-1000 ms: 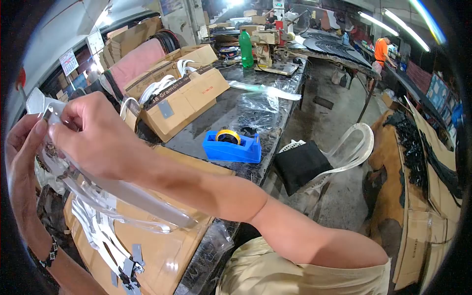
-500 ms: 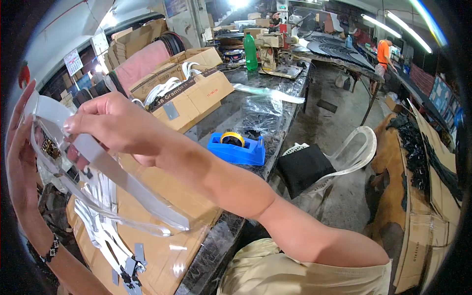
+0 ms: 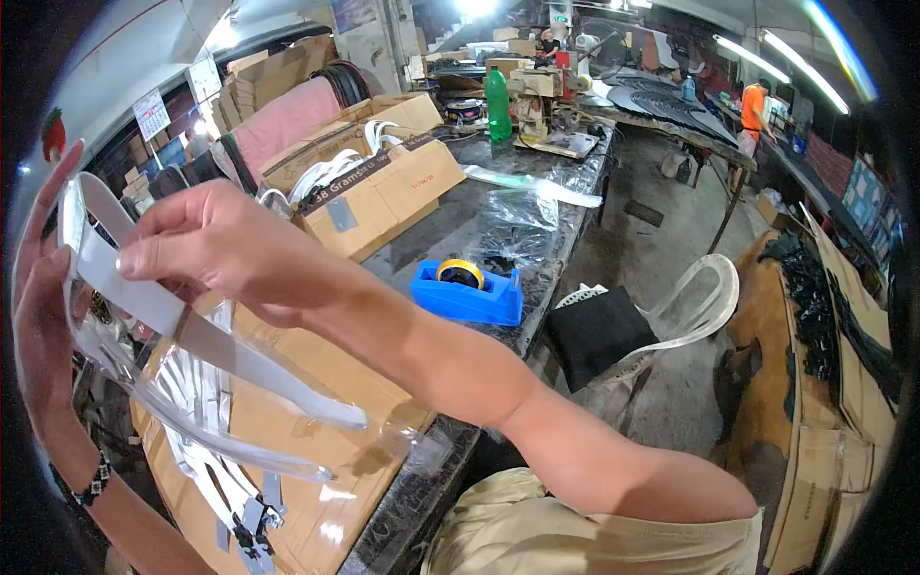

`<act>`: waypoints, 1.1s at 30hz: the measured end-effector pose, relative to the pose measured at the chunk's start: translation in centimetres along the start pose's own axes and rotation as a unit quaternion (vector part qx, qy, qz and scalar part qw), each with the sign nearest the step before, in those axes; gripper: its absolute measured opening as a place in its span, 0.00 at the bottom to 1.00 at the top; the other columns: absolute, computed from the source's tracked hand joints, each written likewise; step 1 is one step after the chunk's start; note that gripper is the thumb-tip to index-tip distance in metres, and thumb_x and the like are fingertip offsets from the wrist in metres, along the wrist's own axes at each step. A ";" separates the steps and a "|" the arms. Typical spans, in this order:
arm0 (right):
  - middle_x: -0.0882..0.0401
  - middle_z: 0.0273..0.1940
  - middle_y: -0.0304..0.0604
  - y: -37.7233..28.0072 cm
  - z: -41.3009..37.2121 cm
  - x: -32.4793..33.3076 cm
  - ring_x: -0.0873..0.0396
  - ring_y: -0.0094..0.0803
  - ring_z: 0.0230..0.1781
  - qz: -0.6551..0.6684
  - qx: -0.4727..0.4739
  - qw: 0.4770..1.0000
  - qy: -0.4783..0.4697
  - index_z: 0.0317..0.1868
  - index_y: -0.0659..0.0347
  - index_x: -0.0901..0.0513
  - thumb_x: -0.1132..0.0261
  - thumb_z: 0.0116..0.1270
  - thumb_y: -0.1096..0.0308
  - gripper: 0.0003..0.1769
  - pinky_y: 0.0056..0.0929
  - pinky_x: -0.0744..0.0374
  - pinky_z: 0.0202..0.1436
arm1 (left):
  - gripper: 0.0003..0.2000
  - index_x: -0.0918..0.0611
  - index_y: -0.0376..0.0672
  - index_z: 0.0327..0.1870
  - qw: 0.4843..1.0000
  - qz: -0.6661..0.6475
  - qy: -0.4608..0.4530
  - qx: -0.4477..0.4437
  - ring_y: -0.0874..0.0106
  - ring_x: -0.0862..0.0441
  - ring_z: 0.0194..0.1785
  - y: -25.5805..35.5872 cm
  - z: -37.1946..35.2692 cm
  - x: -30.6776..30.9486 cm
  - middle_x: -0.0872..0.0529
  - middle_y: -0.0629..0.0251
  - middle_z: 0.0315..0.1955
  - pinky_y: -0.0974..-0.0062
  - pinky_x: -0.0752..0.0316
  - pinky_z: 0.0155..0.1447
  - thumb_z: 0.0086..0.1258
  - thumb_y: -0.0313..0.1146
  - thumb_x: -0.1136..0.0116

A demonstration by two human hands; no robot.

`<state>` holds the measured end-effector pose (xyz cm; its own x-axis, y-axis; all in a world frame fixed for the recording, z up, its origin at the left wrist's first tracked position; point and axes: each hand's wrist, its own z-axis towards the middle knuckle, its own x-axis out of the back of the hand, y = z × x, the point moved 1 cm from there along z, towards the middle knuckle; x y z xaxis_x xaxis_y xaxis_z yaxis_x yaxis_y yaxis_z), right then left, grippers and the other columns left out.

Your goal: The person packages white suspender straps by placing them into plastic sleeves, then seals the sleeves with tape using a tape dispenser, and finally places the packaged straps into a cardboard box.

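White strap (image 3: 139,292), with clear plastic film (image 3: 230,443) about it, spans both hands. The right hand (image 3: 211,235) pinches its broad face between thumb and fingers; the left hand (image 3: 40,297), fingers raised, bears on the bend, its grip unclear. Free ends hang loose below the right hand: they could snag the straps (image 3: 203,471) beneath, judging by their closeness. A tight bend at the left fingers might crease the strap; uneven pull could wrinkle or split the film. Below both hands, cardboard (image 3: 340,508); beyond the right hand, blue tape dispenser (image 3: 470,299); farther, open carton (image 3: 398,196).
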<state>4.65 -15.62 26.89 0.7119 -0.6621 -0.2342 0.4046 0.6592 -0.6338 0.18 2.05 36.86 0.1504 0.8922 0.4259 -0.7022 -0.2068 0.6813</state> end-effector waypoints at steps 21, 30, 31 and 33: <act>0.14 0.33 0.53 1.4 -0.2 0.0 0.15 0.31 0.32 -0.171 -0.029 0.984 0.046 0.54 0.73 0.28 0.30 0.67 0.64 0.24 0.28 0.18 0.36 | 0.34 0.36 0.41 0.77 0.994 0.049 0.087 -0.041 0.82 0.16 0.44 -6.4 -2.0 0.2 0.13 0.61 0.45 0.82 0.23 0.52 0.72 0.35 0.37; 0.13 0.32 0.50 1.9 -2.7 0.7 0.13 0.35 0.26 -0.042 -0.180 0.983 0.017 0.46 0.73 0.18 0.37 0.73 0.67 0.13 0.31 0.14 0.31 | 0.33 0.36 0.42 0.77 0.997 0.075 0.008 0.013 0.78 0.14 0.48 -6.0 -1.9 1.0 0.12 0.57 0.50 0.81 0.21 0.57 0.71 0.32 0.37; 0.13 0.32 0.50 1.3 -2.9 0.5 0.13 0.35 0.26 -0.052 -0.189 0.980 0.019 0.44 0.73 0.17 0.37 0.73 0.68 0.13 0.31 0.14 0.32 | 0.33 0.36 0.41 0.77 0.997 0.072 -0.017 0.036 0.78 0.13 0.47 -5.8 -1.9 0.9 0.12 0.57 0.49 0.81 0.21 0.57 0.71 0.32 0.37; 0.13 0.32 0.49 1.3 -2.7 0.6 0.13 0.34 0.27 -0.066 -0.176 0.982 0.028 0.44 0.73 0.16 0.37 0.73 0.68 0.13 0.31 0.14 0.32 | 0.34 0.36 0.39 0.76 0.999 0.051 -0.006 0.010 0.77 0.13 0.48 -6.0 -1.9 0.6 0.11 0.57 0.49 0.82 0.21 0.57 0.71 0.32 0.37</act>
<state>4.03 -16.15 23.96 0.6301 -0.7584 -0.1666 0.2606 0.4086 -0.8747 3.15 4.58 31.91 0.0873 0.8617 0.4999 -0.7005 -0.3037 0.6459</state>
